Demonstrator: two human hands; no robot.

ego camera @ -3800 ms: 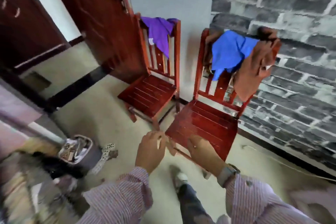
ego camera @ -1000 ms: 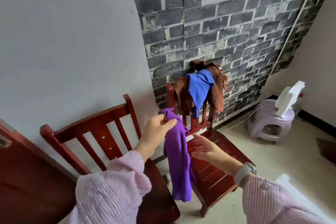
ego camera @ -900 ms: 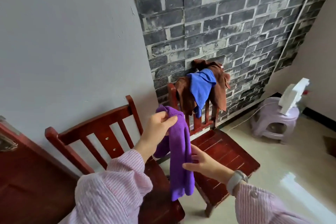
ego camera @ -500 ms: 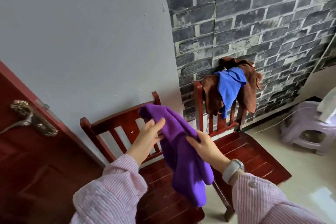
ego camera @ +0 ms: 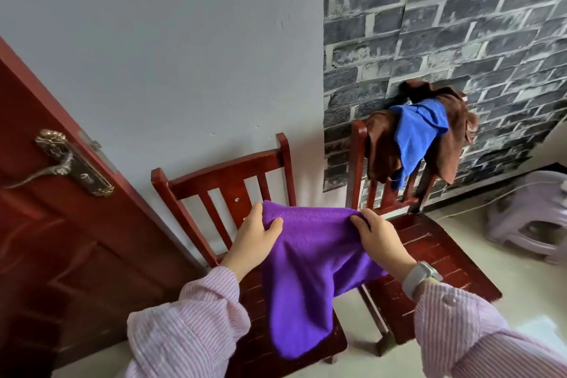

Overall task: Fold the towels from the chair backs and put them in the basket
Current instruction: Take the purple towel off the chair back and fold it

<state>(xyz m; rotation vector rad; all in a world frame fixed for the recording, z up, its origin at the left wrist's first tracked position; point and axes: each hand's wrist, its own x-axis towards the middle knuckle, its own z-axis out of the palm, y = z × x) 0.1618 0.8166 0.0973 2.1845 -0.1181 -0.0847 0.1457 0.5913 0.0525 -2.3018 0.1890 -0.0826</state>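
In the lower middle of the frame both hands hold a purple towel up by its top edge, in front of the left chair. The left hand grips the towel's upper left corner: the thumb lies curled over the front of the cloth, and the other fingers are tucked behind it, out of sight. The right hand pinches the upper right corner, its fingers bent over the edge and closed on the fabric. Between the two hands the top edge runs nearly straight, with a slight sag. Below it the cloth hangs unevenly, a long flap dropping on the left side toward the bottom of the frame, over the left chair's seat, and a shorter part ending near the right wrist, which wears a pale watch. Both arms are in pink striped sleeves.

To the right of centre stands a second chair, just beside the first. Over its back, in the upper right of the frame, hang a brown towel and a blue towel, the blue one lying on top of the brown one. A dark red door with a metal handle fills the left edge, and a pale plastic stool sits at the right edge.
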